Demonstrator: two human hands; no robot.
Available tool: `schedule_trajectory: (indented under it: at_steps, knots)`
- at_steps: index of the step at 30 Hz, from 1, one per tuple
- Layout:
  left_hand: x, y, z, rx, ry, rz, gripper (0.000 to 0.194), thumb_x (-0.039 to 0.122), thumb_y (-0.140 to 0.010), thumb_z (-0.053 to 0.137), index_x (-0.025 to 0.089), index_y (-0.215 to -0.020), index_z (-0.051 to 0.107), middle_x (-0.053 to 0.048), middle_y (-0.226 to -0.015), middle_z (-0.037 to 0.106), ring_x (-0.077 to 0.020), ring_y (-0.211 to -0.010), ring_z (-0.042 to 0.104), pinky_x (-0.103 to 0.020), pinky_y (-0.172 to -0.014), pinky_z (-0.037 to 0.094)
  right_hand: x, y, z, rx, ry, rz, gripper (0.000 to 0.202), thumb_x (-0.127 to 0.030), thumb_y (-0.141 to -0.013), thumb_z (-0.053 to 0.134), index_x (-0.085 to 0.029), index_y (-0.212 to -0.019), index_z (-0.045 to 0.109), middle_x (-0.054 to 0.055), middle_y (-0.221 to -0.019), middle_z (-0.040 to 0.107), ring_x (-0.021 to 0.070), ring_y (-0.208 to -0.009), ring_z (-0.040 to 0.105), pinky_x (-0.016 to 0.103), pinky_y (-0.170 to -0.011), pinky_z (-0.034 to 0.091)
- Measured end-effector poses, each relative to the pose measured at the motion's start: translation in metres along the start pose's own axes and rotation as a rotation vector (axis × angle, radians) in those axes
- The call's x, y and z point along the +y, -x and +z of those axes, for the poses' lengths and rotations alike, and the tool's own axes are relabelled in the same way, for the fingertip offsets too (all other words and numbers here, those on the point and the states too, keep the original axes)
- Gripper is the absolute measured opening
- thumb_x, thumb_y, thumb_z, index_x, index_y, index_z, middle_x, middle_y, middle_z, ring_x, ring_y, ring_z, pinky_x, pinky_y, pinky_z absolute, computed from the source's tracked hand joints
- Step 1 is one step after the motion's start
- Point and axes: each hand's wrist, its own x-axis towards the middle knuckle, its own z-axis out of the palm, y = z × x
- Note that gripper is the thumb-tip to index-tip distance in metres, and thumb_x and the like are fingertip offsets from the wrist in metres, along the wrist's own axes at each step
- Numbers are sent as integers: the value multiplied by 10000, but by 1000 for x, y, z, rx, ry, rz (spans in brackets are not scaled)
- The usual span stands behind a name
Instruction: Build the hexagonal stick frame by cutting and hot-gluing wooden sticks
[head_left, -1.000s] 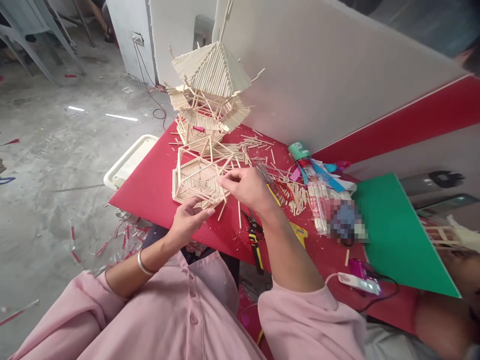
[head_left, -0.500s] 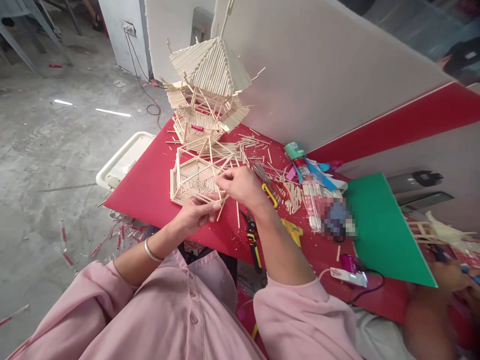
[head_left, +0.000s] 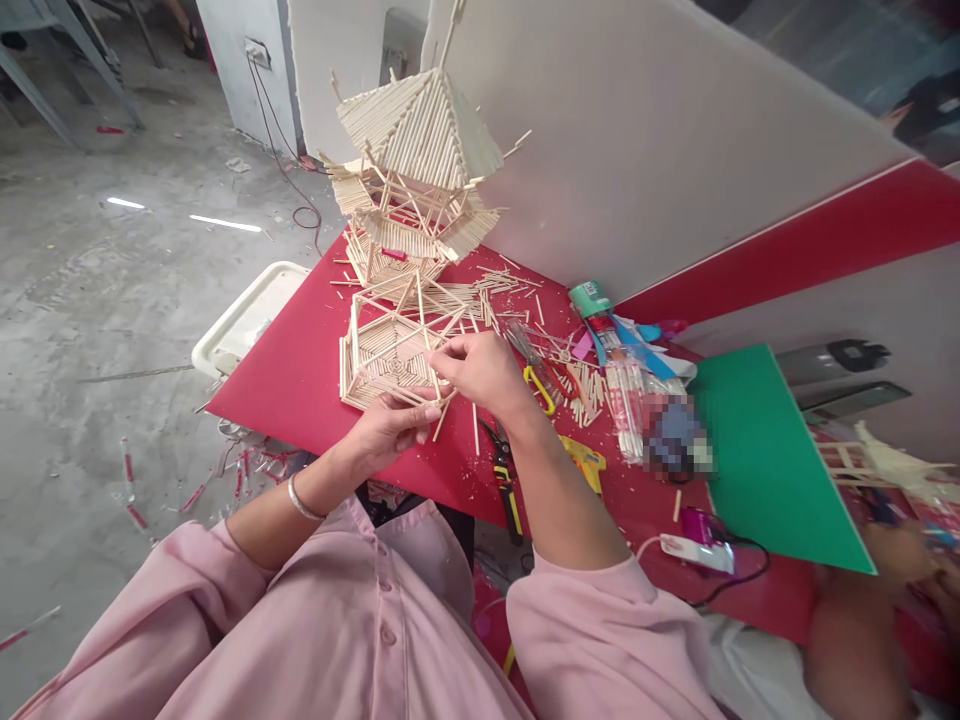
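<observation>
On the red table stands a many-sided frame of thin wooden sticks (head_left: 394, 362), with a floor of sticks laid in rings. My left hand (head_left: 388, 430) is closed at its near right edge, thumb and fingers gripping a corner. My right hand (head_left: 484, 372) pinches a thin wooden stick (head_left: 436, 386) that slants up from that same corner; the fingertips partly cover it. Behind the frame rises a tiered stick pagoda (head_left: 424, 135) with a pointed roof. Black and yellow pliers (head_left: 506, 485) lie below my right wrist.
Loose sticks (head_left: 495, 290) litter the red table (head_left: 277, 385). To the right are a yellow glue gun (head_left: 583, 462), bagged sticks (head_left: 626, 410), a green board (head_left: 772, 465) and a power strip (head_left: 697, 552). Another person's arm (head_left: 859, 640) is at far right.
Both my hands keep nearly the same hold on the frame and stick. At far right, the other person's blurred hand has shifted slightly.
</observation>
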Motion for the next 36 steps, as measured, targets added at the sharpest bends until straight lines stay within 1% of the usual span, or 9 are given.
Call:
schedule_trajectory:
  at_steps: [8,17,20,22,24,27,30,33,36]
  knots:
    - [2,0,-1,-9,-8,-20,464,278,-497,926,129,-890,731,68,-504,509,-42,-392,443,-182,-336,115,0,2,1,-10,-12,-2,240,-353,-782,612,-194,-627,702,-10,-515,632,125,-536,557,239,-538,341]
    - [0,-2,-4,1,-12,-22,440,258,-496,920,141,-879,738,43,-574,589,-40,-395,461,-176,-328,154,2,0,1,8,-46,-13,238,-366,-773,631,-184,-643,714,-3,-546,631,121,-554,540,244,-566,368]
    - [-3,-2,-6,7,-48,14,477,237,-525,908,151,-967,750,50,-558,584,-43,-397,464,-174,-334,195,6,13,-10,78,-149,-47,226,-362,-776,640,-183,-658,712,-13,-581,635,108,-559,524,241,-575,375]
    - [-5,-1,-9,19,-87,48,539,225,-548,900,164,-1060,744,55,-553,584,-46,-405,469,-175,-341,225,16,30,-16,144,-236,-46,275,-414,-799,635,-182,-670,705,-23,-559,607,105,-537,504,240,-564,376]
    - [-7,2,-11,39,-139,78,595,229,-561,897,176,-1129,728,45,-588,616,-53,-420,480,-179,-342,255,33,51,-15,181,-288,33,347,-488,-813,624,-185,-657,686,-32,-512,559,108,-499,477,243,-531,366]
    - [-13,6,-16,102,-246,118,640,268,-572,895,178,-1176,706,29,-610,647,-72,-428,501,-186,-341,309,67,77,9,145,-285,189,359,-518,-824,605,-193,-706,704,-8,-575,628,139,-531,542,253,-537,381]
    - [-22,7,-21,172,-374,158,643,334,-607,873,179,-1201,684,47,-525,603,-91,-408,515,-189,-354,362,92,88,46,67,-46,259,310,-456,-864,584,-214,-739,731,31,-678,713,189,-661,639,265,-603,392]
    - [-33,4,-26,241,-511,216,503,387,-636,843,167,-1068,706,49,-494,582,-100,-382,526,-193,-366,394,98,88,72,40,184,320,292,-425,-906,558,-240,-792,753,53,-767,754,213,-751,680,274,-640,395]
    - [-39,0,-30,310,-677,354,301,376,-662,816,166,-843,698,27,-561,616,-106,-401,565,-200,-387,433,94,84,80,37,338,361,301,-430,-936,537,-243,-850,757,71,-791,759,219,-776,691,278,-657,400]
